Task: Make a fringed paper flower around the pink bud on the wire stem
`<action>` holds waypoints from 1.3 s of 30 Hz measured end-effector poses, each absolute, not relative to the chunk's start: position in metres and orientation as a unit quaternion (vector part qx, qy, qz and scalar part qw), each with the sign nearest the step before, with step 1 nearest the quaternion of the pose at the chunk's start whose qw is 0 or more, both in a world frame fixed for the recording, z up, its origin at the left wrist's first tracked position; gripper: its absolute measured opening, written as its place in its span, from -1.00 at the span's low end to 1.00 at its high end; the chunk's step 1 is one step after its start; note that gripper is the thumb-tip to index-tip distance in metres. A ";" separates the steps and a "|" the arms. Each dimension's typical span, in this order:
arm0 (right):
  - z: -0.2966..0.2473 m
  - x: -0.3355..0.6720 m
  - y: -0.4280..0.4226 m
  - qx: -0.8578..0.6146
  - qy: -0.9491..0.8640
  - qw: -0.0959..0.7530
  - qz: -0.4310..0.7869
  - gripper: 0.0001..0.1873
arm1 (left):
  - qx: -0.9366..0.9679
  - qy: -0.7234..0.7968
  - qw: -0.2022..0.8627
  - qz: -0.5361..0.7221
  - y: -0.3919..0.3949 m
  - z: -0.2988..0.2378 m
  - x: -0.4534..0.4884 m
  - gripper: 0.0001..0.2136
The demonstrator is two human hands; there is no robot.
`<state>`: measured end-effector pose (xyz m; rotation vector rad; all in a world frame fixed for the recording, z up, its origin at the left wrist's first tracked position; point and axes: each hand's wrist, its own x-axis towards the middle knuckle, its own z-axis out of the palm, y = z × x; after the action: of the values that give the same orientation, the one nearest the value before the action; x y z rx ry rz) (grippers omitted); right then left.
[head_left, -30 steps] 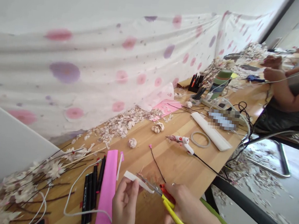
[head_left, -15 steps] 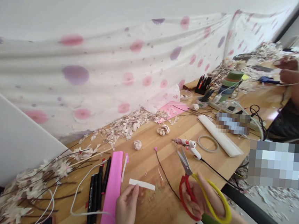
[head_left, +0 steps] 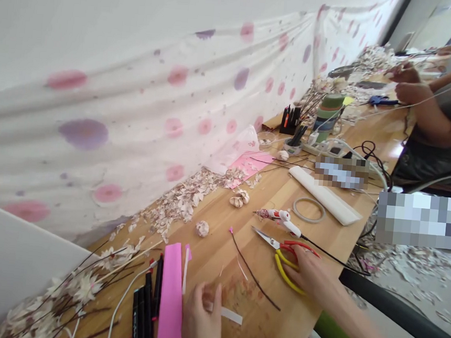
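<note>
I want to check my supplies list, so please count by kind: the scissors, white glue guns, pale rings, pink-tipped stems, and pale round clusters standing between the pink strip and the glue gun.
Scissors: 1
White glue gun: 1
Pale ring: 1
Pink-tipped stem: 1
Pale round clusters, the nearer cluster and the farther cluster: 2
Total: 6

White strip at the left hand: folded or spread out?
Spread out where it shows: the white strip extends straight from the left hand with no visible fold; the hand hides part.
</note>
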<state>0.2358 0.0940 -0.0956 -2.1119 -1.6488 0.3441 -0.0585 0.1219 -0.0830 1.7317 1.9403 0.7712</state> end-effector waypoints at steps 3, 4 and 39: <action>-0.099 0.239 0.095 -0.753 -0.612 0.206 0.121 -0.69 | 0.679 0.655 0.184 0.277 0.144 -0.087 -0.040 -0.60; -0.099 0.240 0.094 -0.752 -0.615 0.203 0.120 -0.70 | 0.690 0.646 0.175 0.274 0.148 -0.090 -0.033 -0.62; -0.112 0.253 0.088 -0.708 -0.641 0.279 0.105 -0.58 | 0.785 0.572 0.216 0.096 0.150 -0.056 -0.049 -0.88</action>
<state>0.2534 0.0877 -0.1120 -1.8986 -1.7191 0.2818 -0.0493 0.1499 -0.0563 2.1767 1.5851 0.2650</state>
